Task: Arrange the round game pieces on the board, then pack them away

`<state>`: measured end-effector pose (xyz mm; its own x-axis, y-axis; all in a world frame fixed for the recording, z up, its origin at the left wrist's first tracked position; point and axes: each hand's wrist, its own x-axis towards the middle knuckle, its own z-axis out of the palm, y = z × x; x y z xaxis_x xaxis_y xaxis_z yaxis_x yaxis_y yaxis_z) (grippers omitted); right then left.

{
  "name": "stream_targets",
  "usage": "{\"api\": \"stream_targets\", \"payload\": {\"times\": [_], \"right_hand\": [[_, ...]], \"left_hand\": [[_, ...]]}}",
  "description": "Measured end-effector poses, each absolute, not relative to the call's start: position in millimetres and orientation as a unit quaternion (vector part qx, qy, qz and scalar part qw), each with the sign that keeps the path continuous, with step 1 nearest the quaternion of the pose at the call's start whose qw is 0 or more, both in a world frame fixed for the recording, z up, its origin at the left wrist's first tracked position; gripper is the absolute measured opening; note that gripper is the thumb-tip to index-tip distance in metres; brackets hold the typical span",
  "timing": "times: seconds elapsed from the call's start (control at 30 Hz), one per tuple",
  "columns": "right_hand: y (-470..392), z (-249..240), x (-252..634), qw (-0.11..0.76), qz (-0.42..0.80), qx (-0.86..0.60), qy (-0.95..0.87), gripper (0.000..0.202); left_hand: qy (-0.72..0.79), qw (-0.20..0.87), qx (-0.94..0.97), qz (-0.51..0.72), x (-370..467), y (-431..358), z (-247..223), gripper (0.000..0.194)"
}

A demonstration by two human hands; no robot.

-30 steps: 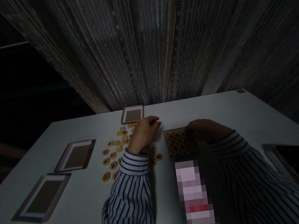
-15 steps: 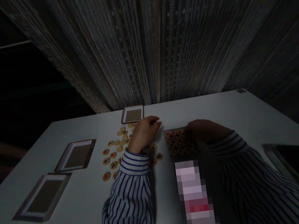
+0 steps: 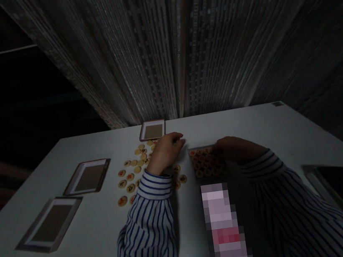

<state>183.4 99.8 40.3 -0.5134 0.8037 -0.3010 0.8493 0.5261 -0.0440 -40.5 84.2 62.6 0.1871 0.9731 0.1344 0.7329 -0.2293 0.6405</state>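
- Taking the box (image 3: 192,164) as the clock's centre, with 12 away from the body: find it flat on the tabletop (image 3: 246,123), with rows of round pieces (image 3: 206,162) inside.
- See right hand (image 3: 232,148) at about 2 o'clock, fingers over the far corner; cannot tell, in such shadow, whether spread, pressed together or pinching a piece.
- See left hand (image 3: 168,150) at 10 o'clock, apart from the box, thumb and fingertip slightly spread, nothing visible between.
- Better to brace the box wall at 9 o'clock with left fingers while working at 2.
- Press gently and evenly; probably easy to tip neighbouring pieces with a sideways push.
- Lift the left cuff (image 3: 155,184) before sweeping toward 9: likely to drag the loose pieces (image 3: 137,169) there.
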Motion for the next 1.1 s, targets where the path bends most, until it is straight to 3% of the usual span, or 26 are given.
{"api": "stream_targets", "payload": {"times": [0.6,0.83,1.1], "right_hand": [[92.5,53.2,193.4,0.067,-0.057,0.527,0.845,0.027],[81.0,78.0,185.7,-0.065,0.046,0.528,0.846,0.028],[62.2,108.3,176.5,-0.206,0.059,0.533,0.818,0.030]], "left_hand": [[0.591,0.218,0.731,0.262,-47.2,84.8,67.6,0.032],[0.586,0.212,0.717,0.314,-61.5,81.4,75.2,0.031],[0.566,0.187,0.736,0.320,-66.8,63.4,85.2,0.030]]}}
